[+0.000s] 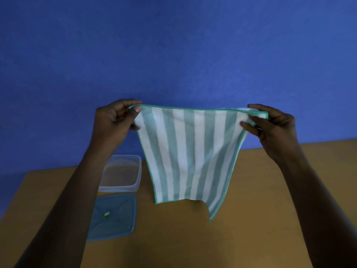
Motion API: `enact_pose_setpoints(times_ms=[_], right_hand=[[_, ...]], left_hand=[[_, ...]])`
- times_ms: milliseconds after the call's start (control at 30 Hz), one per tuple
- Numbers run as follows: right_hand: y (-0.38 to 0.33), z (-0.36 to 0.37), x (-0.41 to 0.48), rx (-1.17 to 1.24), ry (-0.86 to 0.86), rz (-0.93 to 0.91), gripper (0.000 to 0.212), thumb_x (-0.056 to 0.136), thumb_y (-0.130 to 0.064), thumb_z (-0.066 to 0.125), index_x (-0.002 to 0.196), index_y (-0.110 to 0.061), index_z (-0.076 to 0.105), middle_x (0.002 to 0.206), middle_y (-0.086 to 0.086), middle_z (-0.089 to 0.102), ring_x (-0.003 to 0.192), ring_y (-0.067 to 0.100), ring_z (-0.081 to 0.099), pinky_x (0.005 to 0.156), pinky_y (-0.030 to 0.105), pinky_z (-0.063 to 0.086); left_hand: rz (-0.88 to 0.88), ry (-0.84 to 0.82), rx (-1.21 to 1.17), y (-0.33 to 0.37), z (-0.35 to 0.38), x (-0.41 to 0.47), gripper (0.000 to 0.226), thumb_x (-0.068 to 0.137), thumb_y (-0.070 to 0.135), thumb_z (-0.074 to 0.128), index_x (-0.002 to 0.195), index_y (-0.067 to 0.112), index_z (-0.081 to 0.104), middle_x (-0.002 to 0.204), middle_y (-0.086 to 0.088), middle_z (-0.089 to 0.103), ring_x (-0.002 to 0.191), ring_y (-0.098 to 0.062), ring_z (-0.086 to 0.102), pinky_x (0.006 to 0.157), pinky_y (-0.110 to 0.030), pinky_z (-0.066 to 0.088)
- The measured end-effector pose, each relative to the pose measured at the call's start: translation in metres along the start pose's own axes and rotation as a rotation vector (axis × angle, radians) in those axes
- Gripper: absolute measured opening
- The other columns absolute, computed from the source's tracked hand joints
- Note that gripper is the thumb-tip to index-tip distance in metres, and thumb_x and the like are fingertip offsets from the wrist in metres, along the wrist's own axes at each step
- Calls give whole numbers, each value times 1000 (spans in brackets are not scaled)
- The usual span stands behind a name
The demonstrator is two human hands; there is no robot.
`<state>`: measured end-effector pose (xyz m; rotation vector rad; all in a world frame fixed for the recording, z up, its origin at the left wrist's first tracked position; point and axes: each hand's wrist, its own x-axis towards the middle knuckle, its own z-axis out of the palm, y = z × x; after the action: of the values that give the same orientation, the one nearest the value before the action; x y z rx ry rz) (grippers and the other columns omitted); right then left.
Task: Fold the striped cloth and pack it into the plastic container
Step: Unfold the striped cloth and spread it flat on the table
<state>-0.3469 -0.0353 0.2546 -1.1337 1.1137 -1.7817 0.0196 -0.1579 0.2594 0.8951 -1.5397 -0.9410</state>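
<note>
Hanging limp from its top corners, the striped cloth (190,151) looks light, soft, floppy; left hand (114,120) and right hand (274,130) each pinch one corner; best held there.

Brown wooden table (260,219) before a blue wall (173,45), its surface perhaps textured.
</note>
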Motion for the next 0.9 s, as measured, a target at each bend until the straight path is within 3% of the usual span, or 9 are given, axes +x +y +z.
enact_pose_setpoints(times_ms=[100, 267, 467, 567, 733, 800, 900], right_hand=[[3, 2, 14, 39, 13, 16, 31, 93, 11, 55, 94, -10, 79, 95, 6, 76, 95, 25, 71, 92, 44, 59], [-4, 5, 35, 96, 38, 24, 28, 95, 3, 59, 86, -12, 80, 86, 3, 76, 92, 22, 71, 90, 39, 59], [-24, 16, 46, 58, -24, -25, 34, 98, -16, 61, 70, -24, 77, 70, -10, 71, 80, 11, 72, 90, 42, 59], [-29, 16, 44, -3, 18, -25, 22, 95, -24, 67, 77, -25, 78, 80, -7, 74, 88, 19, 73, 82, 39, 60], [-14, 9, 28, -165, 116, -46, 15, 91, -31, 72, 86, -19, 78, 71, -2, 63, 66, 19, 56, 56, 28, 49], [-4, 6, 19, -204, 129, -46, 17, 90, -31, 73, 84, -15, 77, 67, 3, 56, 66, 20, 46, 55, 31, 42], [10, 3, 2, -259, 160, -5, 21, 89, -33, 74, 91, -13, 79, 81, 10, 63, 78, 21, 54, 67, 42, 49]], left_hand=[[-8, -15, -43, -4, 4, 12, 20, 93, 14, 67, 103, 30, 74, 78, 4, 70, 79, -9, 65, 77, -27, 62], [24, 61, -75, 1, 9, 28, 12, 91, 17, 70, 95, 26, 74, 80, 12, 74, 79, -5, 68, 79, -27, 60], [74, 121, -171, 21, 13, 35, 8, 91, 29, 71, 95, 28, 78, 80, 8, 75, 82, -11, 68, 81, -33, 60], [100, 132, -157, 26, 11, 29, 9, 92, 31, 70, 95, 28, 78, 82, 6, 75, 84, -15, 69, 81, -34, 60], [131, 172, -20, 15, 7, 4, 9, 93, 33, 69, 94, 37, 77, 79, 19, 74, 78, 1, 63, 77, -21, 55], [115, 168, 27, 5, 4, -11, 9, 93, 36, 69, 91, 40, 77, 78, 15, 70, 76, -1, 58, 73, -19, 50], [58, 146, 65, -10, 0, -35, 8, 92, 39, 69, 90, 39, 76, 81, -1, 66, 79, -11, 55, 73, -30, 49]])
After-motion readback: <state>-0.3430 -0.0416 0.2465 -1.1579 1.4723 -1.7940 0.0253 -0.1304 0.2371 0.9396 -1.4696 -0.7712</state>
